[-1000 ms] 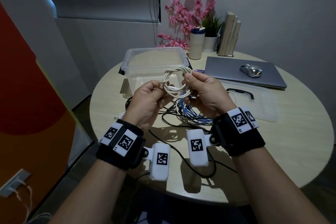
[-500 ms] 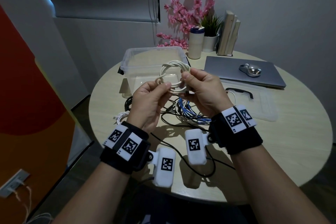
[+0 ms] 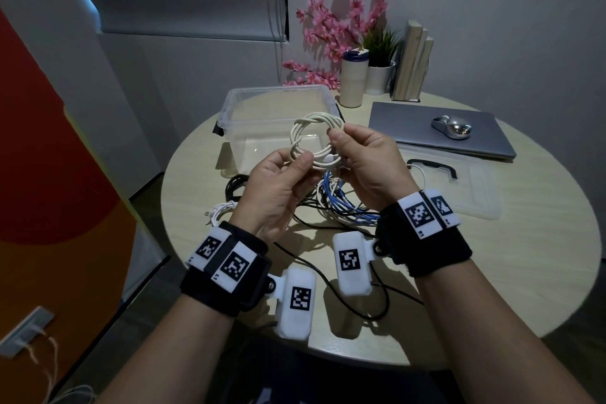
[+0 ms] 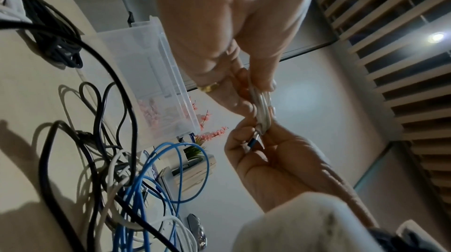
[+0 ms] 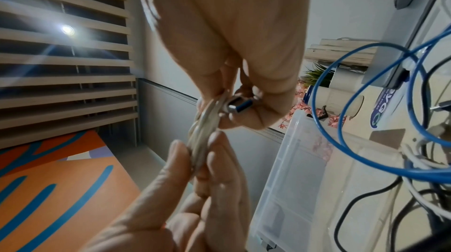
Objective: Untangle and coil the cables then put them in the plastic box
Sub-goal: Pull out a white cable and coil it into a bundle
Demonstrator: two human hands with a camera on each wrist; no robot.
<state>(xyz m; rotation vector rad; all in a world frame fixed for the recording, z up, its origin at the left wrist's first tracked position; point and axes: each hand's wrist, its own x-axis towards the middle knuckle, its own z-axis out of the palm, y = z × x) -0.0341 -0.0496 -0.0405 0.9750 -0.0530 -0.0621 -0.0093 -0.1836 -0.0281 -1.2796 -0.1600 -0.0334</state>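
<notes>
Pinching a coiled white round cable [image 3: 314, 141] between them, the left hand [image 3: 278, 193] and right hand [image 3: 367, 167] hold it above the bench [image 3: 492, 256], fingers curled, before the clear plastic box [image 3: 262, 115].

Little can be read. In the right wrist view, a white item [image 5: 388, 102] lying on the tabletop beside the right hand [image 5: 234, 48] carries large blue letters, seemingly "YG" above a partly green curved letter; the rest is cut off by a blue cable [image 5: 341, 140]. The white blocks on the wristbands [image 3: 419, 215] behind both hands show black-and-white square code patterns, each with a tiny mark at one corner too small to read.
</notes>
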